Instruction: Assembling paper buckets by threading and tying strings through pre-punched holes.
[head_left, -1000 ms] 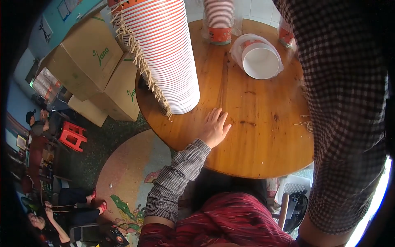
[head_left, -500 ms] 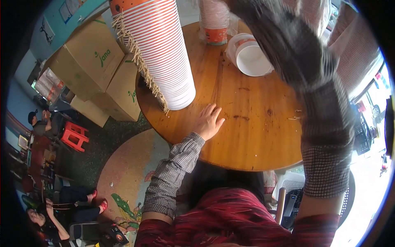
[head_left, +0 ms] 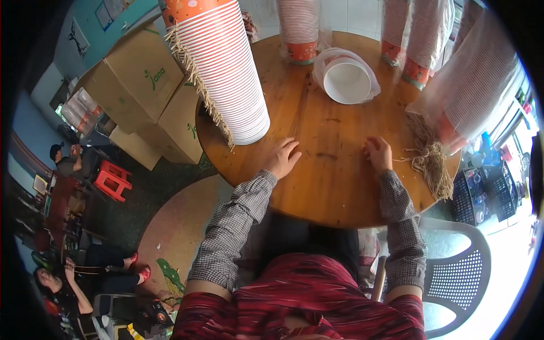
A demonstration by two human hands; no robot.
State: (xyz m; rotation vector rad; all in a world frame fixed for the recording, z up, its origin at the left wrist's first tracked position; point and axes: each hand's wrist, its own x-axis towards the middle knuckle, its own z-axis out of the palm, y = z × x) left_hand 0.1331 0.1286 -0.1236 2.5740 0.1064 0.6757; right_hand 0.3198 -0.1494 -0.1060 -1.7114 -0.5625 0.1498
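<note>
My left hand (head_left: 283,158) rests palm down on the wooden table, its fingers spread with nothing in them. Just beyond it, at the left, leans a long stack of nested paper cups (head_left: 235,79), white-rimmed with an orange outermost cup. A braided straw-coloured cord (head_left: 204,96) runs along the stack's left side. My right hand (head_left: 378,153) is low over the table's right half, fingers half curled and seemingly holding nothing. Beside it at the right lies a bundle of straw-coloured strands (head_left: 433,164), draped over the table edge.
A white-mouthed cup (head_left: 347,83) lies on its side in clear plastic on the round table (head_left: 328,192). Bagged cup stacks (head_left: 298,34) stand behind and at the right (head_left: 473,96). Cartons (head_left: 133,79), a red stool (head_left: 112,180) and two people are at the left; a grey chair (head_left: 459,272) stands right.
My right arm has swung down from high over the table's far right, and its hand is now low near the table's middle. The strand bundle and bagged stacks came into view. My left hand stays put.
</note>
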